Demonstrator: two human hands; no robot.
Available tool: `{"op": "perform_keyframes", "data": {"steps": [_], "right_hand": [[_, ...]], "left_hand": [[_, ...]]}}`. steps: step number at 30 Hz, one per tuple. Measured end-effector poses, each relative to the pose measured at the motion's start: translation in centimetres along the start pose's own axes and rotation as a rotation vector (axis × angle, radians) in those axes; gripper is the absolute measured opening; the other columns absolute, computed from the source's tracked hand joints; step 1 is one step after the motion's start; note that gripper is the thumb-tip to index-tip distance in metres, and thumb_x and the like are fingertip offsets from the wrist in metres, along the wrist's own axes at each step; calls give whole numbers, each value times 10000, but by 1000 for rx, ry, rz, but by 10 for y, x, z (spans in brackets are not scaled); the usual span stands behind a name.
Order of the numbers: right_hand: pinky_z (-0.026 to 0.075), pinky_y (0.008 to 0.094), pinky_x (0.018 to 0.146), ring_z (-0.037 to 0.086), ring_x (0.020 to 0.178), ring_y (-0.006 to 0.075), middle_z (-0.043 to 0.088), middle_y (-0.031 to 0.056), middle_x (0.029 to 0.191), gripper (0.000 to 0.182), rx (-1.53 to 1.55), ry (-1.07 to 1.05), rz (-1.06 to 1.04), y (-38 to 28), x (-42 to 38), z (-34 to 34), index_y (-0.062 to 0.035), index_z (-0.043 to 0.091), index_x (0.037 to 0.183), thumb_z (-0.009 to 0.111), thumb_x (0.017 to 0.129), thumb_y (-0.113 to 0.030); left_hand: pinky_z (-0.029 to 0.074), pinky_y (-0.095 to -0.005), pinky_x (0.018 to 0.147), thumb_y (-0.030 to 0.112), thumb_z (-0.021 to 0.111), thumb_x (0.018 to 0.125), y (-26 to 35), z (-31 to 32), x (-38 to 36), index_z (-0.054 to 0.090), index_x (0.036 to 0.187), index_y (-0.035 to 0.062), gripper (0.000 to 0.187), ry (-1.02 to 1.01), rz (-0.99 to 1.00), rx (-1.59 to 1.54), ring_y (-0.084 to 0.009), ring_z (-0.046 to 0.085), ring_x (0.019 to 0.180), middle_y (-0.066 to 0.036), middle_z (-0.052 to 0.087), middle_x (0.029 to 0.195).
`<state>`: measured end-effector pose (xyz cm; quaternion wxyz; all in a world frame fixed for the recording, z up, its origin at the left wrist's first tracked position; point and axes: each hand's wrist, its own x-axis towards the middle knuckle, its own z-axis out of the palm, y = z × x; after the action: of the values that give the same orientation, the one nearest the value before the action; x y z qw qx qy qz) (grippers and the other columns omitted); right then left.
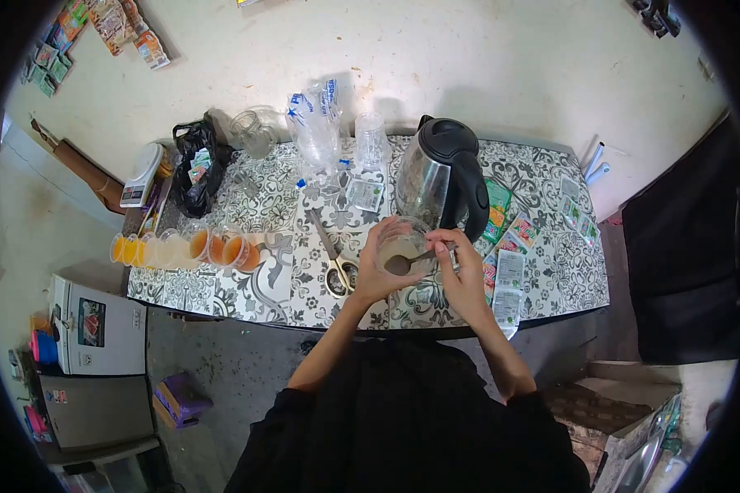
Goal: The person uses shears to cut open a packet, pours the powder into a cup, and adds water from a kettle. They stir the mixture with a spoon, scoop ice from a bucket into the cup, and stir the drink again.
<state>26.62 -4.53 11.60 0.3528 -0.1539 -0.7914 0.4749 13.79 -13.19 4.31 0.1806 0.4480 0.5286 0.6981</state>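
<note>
My left hand (381,275) is wrapped round a clear plastic cup (401,246) with a pale, cloudy liquid in it. The fingers of my right hand (462,279) pinch the handle of a spoon (399,264), whose bowl is inside the cup. Just behind the cup stands a glass-and-black kettle (440,172). Scissors (335,259) lie to the left of my left hand. Colourful sachets (498,212) and pale sachets (510,271) are spread to the right of my right hand.
A row of cups with orange, yellow and whitish drinks (242,253) stands on the left of the patterned table (551,164). Farther back are a black bag (192,197), a glass mug (253,135), bagged cups (314,135), stacked cups (372,141) and a white scale (142,175).
</note>
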Motion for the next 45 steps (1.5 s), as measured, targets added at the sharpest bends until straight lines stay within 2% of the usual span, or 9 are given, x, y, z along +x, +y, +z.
{"op": "perform_keyframes", "data": {"steps": [3, 6, 8, 12, 14, 19, 32, 38, 45], "right_hand": [[391, 315, 765, 522, 856, 223, 527, 102, 869, 224, -142, -18, 39, -2, 3, -2, -38, 554, 1038, 567, 823, -98], [365, 348, 842, 490, 946, 255, 515, 124, 968, 393, -389, 172, -161, -6, 9, -9, -53, 514, 1130, 645, 772, -147], [328, 384, 897, 456, 1008, 287, 492, 138, 1048, 546, -599, 489, -244, -3, 23, -16, -63, 457, 1206, 694, 728, -181], [352, 362, 875, 471, 997, 284, 492, 147, 1042, 567, -590, 498, -186, 24, 46, -16, -62, 409, 1252, 669, 758, -164], [388, 335, 834, 496, 959, 273, 489, 149, 1039, 522, -356, 478, -131, 45, 51, -9, -48, 410, 1253, 636, 791, -137], [445, 289, 745, 565, 850, 200, 571, 124, 961, 365, -212, 530, -72, 53, 56, -11, -45, 562, 1126, 658, 778, -96], [436, 281, 830, 566, 930, 172, 606, 105, 1000, 306, -161, 423, -51, 20, 66, -66, 5, 611, 991, 705, 700, -11], [483, 255, 716, 590, 832, 156, 603, 102, 982, 359, -196, 319, -44, -33, 63, -100, 0, 611, 1003, 729, 663, 5], [444, 231, 672, 598, 726, 143, 649, 133, 844, 408, -357, -42, -51, -70, 69, -99, 1, 642, 989, 742, 594, 29]], "left_hand": [[379, -342, 941, 119, 835, 521, -4, -6, -6, 303, 1276, 12, 930, 14, -31, -45, -227, 480, 1081, -144, 490, 1170], [373, -354, 942, 102, 826, 537, -5, -11, -7, 292, 1280, 14, 919, 66, -106, -33, -233, 462, 1087, -143, 465, 1181], [382, -359, 925, 95, 816, 561, -13, -12, -9, 277, 1282, 14, 904, 159, -126, 55, -234, 446, 1094, -141, 435, 1197], [388, -361, 914, 102, 814, 580, -18, -11, -2, 256, 1287, 16, 904, 249, -155, 91, -234, 432, 1100, -141, 411, 1210], [380, -360, 920, 110, 813, 592, -19, -11, 3, 240, 1293, 22, 909, 346, -166, 89, -235, 427, 1095, -140, 397, 1223], [349, -388, 942, 115, 812, 597, -38, -15, 15, 214, 1307, 26, 932, 388, -71, 146, -252, 419, 1107, -140, 394, 1233], [320, -361, 983, 46, 783, 558, -70, -25, 35, 231, 1298, 7, 924, 376, 30, 155, -248, 407, 1152, -158, 409, 1220], [300, -380, 1013, 57, 807, 573, -73, -23, 43, 242, 1277, 26, 903, 344, 1, 91, -253, 379, 1186, -156, 399, 1232], [299, -378, 1016, 58, 809, 568, -59, -12, 49, 235, 1271, 17, 908, 299, 12, 80, -253, 376, 1190, -160, 392, 1239]]}}
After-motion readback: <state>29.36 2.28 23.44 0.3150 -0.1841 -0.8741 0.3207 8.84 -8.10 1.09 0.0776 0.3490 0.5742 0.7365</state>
